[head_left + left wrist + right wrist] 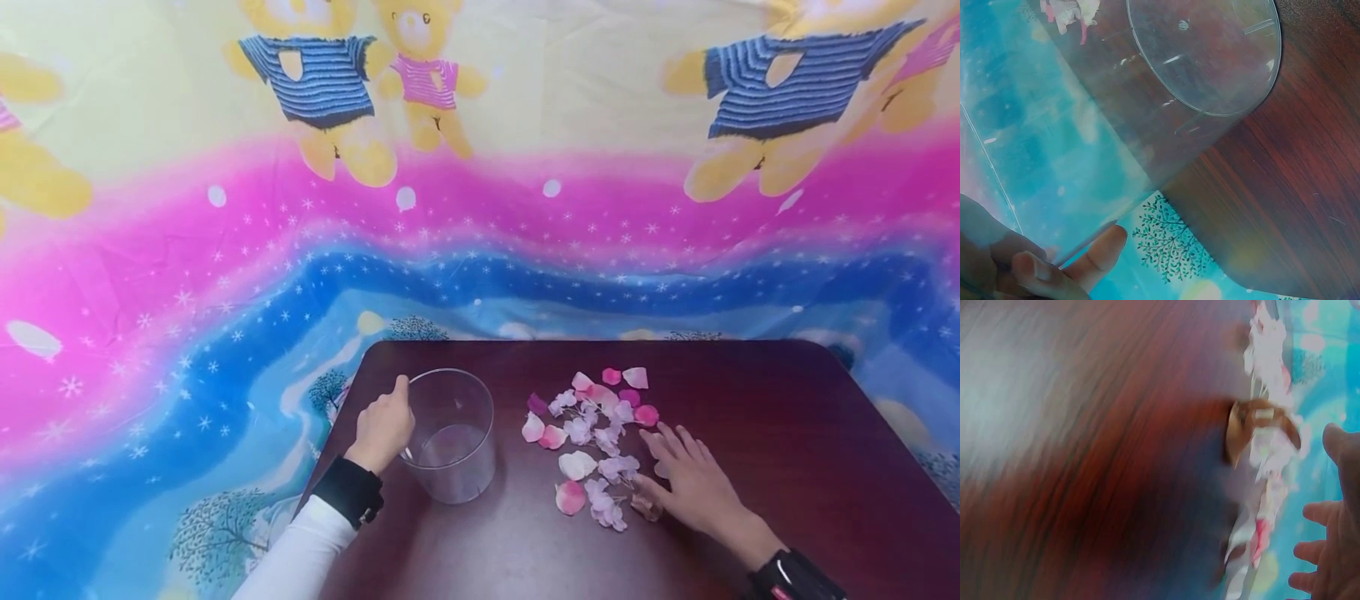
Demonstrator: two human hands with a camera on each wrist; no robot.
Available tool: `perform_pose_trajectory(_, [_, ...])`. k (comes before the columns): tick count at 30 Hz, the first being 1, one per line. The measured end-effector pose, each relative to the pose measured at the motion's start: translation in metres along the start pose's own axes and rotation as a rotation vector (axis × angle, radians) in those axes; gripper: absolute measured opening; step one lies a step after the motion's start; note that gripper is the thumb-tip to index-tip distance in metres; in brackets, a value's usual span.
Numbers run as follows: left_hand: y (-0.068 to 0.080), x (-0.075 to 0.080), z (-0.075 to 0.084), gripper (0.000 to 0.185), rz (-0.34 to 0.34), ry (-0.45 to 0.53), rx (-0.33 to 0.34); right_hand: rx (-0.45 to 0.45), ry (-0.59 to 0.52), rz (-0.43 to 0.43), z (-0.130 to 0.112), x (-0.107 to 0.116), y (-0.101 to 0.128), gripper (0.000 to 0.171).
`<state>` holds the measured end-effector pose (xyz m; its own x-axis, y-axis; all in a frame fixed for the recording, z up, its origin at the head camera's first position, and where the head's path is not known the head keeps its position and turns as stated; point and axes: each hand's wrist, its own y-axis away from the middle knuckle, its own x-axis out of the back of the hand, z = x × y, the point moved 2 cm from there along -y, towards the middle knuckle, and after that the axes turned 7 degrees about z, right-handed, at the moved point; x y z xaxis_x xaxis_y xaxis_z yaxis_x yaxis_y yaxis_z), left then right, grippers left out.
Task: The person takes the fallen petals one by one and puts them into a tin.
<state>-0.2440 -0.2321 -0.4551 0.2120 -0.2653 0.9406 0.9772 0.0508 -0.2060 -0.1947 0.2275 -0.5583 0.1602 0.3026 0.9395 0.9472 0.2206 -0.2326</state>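
My left hand (pixel 384 427) pinches the left rim of a clear round container (pixel 468 475) standing upright on the dark wooden table. In the left wrist view the thumb and fingers (pixel 1105 251) hold the wall's edge, and the round base (pixel 1210 56) shows bare. My right hand (pixel 693 483), fingers spread, is at the right side of a pile of artificial petals and pale lilac blossoms (pixel 600 433). Below its thumb lies a brown curled piece (pixel 647 505), also seen in the right wrist view as a folded brown piece (pixel 1260 422) beside the blossoms.
Pink petals (pixel 570 497) and a white petal (pixel 577 465) lie along the pile's near left side. A white petal (pixel 635 377) is at its far edge. Behind the table (pixel 750 392) hangs a colourful cloth (pixel 480 200) printed with bears.
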Motion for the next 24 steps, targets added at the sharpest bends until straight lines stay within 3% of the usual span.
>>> perform_pose_trajectory(15, [-0.001, -0.001, 0.0, 0.036, -0.017, -0.001, -0.004, -0.079, 0.064, -0.025, 0.037, 0.0, 0.005, 0.081])
perform_pose_trajectory(24, [0.0, 0.0, 0.0, 0.031, -0.007, 0.007, 0.001, -0.118, 0.098, 0.004, 0.046, 0.002, 0.006, 0.065])
